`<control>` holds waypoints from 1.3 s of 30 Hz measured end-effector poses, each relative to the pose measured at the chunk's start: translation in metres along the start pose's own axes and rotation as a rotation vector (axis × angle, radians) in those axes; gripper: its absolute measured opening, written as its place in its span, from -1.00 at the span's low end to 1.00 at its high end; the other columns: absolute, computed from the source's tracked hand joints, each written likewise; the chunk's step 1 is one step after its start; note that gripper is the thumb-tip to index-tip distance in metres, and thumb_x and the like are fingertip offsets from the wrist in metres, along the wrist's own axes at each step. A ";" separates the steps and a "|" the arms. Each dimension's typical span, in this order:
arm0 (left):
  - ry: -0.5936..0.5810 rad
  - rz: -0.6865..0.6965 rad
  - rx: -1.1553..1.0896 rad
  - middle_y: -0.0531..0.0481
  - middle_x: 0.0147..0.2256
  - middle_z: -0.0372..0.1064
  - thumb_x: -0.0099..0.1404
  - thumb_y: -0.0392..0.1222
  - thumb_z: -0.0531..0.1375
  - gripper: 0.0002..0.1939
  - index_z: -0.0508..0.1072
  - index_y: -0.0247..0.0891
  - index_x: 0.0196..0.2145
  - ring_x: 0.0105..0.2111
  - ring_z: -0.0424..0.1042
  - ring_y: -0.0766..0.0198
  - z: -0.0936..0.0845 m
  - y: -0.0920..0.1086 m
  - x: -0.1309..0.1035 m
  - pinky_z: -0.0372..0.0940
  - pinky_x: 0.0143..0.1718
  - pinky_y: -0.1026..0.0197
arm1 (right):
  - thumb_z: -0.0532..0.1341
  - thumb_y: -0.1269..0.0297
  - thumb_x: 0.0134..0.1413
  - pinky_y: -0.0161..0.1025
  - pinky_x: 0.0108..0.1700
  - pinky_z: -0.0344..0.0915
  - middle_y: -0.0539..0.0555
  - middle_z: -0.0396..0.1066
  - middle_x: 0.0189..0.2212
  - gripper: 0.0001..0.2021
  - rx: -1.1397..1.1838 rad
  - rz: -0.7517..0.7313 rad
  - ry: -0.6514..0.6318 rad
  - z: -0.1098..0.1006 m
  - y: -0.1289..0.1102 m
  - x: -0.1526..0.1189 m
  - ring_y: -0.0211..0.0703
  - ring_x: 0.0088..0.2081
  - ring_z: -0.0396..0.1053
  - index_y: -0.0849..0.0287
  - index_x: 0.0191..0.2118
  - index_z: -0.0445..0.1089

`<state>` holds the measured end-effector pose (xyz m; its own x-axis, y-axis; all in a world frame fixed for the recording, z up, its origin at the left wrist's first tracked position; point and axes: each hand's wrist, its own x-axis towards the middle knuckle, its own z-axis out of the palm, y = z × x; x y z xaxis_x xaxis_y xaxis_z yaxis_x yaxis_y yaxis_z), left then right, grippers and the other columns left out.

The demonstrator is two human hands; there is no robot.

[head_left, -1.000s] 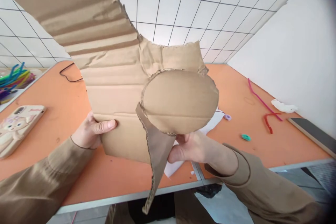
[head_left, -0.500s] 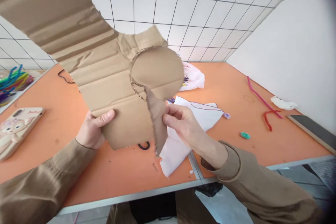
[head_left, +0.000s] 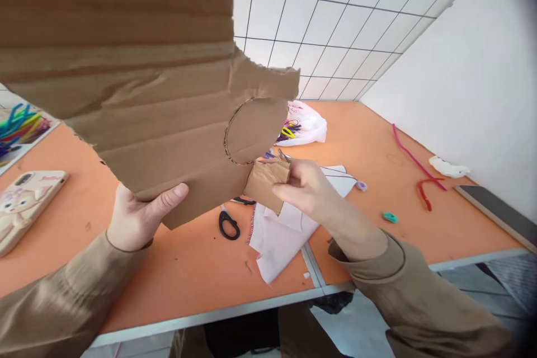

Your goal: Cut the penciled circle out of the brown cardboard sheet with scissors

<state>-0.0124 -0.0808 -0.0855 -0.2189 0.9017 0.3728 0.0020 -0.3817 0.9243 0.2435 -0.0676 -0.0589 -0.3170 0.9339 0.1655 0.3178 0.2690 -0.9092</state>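
Note:
A large brown cardboard sheet with creases and ragged edges is held up above the table. My left hand grips its lower left edge, thumb on the front face. At its right side a rounded disc is partly cut out, with torn corrugated edges around it. My right hand pinches a bent cardboard flap just below the disc. Whether that flap is still joined to the sheet I cannot tell for sure. Under the cardboard lie black-handled scissors, their blades mostly hidden.
White cloth lies on the orange table. Behind it is a plastic bag with colourful contents. A phone and pipe cleaners are at left; a pink strip, red pipe cleaner and dark board at right.
The cardboard has turned and come closer to the camera. My right hand has bent the flap outward to the right and moved slightly right. More of the scissors now shows.

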 end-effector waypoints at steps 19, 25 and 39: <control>0.017 -0.134 -0.242 0.05 -0.29 0.60 0.00 -0.32 0.46 -0.75 0.65 -0.14 -0.31 -0.24 0.52 0.26 0.003 0.004 0.002 0.50 -0.23 0.29 | 0.25 0.28 -0.06 -0.15 -0.25 0.33 0.02 0.45 -0.42 -0.92 0.143 0.029 0.175 0.038 0.012 0.007 -0.07 -0.28 0.41 0.15 -0.42 0.36; -0.013 -0.023 -0.178 0.09 -0.33 0.61 -0.01 -0.28 0.46 -0.79 0.66 -0.09 -0.35 -0.30 0.54 0.28 0.000 -0.005 0.001 0.51 -0.28 0.32 | 0.26 0.20 -0.07 -0.14 -0.26 0.31 0.06 0.52 -0.40 -0.83 0.041 0.011 0.290 0.045 0.018 0.008 -0.08 -0.33 0.41 0.18 -0.35 0.44; 0.075 -0.168 -0.208 0.01 -0.30 0.61 -0.06 -0.25 0.48 -0.78 0.64 -0.22 -0.38 -0.28 0.55 0.25 0.002 0.006 0.006 0.51 -0.27 0.31 | 0.20 0.24 0.09 -0.15 -0.30 0.32 0.01 0.36 -0.47 -0.88 0.047 -0.055 0.132 0.035 0.015 0.000 -0.11 -0.37 0.36 0.15 -0.41 0.30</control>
<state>-0.0121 -0.0779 -0.0773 -0.2704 0.9414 0.2015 -0.2390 -0.2684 0.9332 0.2168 -0.0720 -0.0860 -0.2118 0.9418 0.2610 0.2601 0.3117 -0.9139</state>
